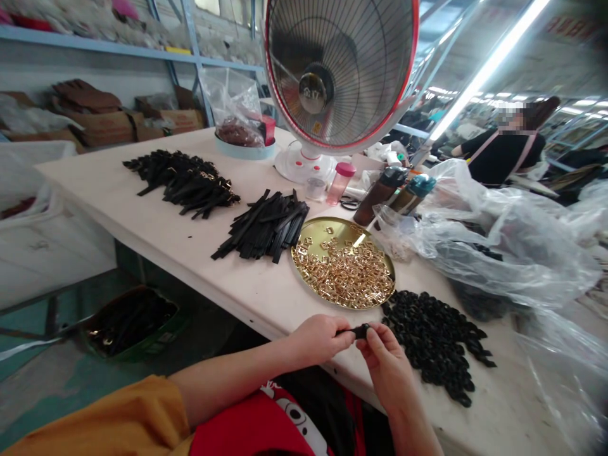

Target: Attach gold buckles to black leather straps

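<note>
My left hand point(319, 342) and my right hand point(387, 361) meet at the table's near edge. Between them is a short black strap point(360, 330), pinched by the fingers of both. Part of the strap is covered by the fingers. Just beyond my hands stands a round gold tray point(304, 229) holding many small gold buckles point(344, 272). To the right of my right hand lies a heap of small black loops point(434, 339). A pile of flat black strips point(266, 225) is left of the tray, and farther left are black strips with gold buckles point(185, 183).
A red-rimmed round heater point(339, 76) stands at the back of the table point(156, 221). Near it are a pink-lidded cup point(341, 183) and dark bottles point(377, 196). Clear plastic bags point(513, 234) cover the right side. Below left is a bin of black strips point(130, 323). A person point(506, 149) is farther back.
</note>
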Tool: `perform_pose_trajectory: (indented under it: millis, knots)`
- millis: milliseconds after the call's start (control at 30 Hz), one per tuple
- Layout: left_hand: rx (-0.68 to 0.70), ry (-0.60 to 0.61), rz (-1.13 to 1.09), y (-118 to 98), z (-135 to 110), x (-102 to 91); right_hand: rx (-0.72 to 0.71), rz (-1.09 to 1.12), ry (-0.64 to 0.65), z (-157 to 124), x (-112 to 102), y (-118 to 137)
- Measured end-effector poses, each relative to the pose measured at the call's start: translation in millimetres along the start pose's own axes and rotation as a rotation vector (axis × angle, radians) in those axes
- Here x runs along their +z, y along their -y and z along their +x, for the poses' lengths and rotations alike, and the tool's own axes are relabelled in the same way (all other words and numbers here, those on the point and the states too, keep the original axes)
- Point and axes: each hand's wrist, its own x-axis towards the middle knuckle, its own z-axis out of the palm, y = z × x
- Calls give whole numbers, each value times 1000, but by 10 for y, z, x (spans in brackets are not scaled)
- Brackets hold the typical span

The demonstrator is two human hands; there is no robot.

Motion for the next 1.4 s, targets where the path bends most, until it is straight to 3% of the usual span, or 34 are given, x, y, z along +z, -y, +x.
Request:
perform_pose_trajectory:
  millis: [200,433,867,1067,1300,1400]
  knots:
    - [-5,52,23,-4,-35,-48,153,190,20,-35,53,-66]
    - [-81,94,-78,113,-64,28,17,-30,-7,-161,56,-112]
    - [36,44,-51,102,-182,64,109,74,37,-244,175,-238]
    - [0,70,-281,66,-226,48,91,161,-16,-265,246,-181]
    - [-109,77,-329,103,-216,89,140,137,62,-339,326,-234]
    - [-127,71,-296,105,-212,52,110,45,24,-343,273,-249]
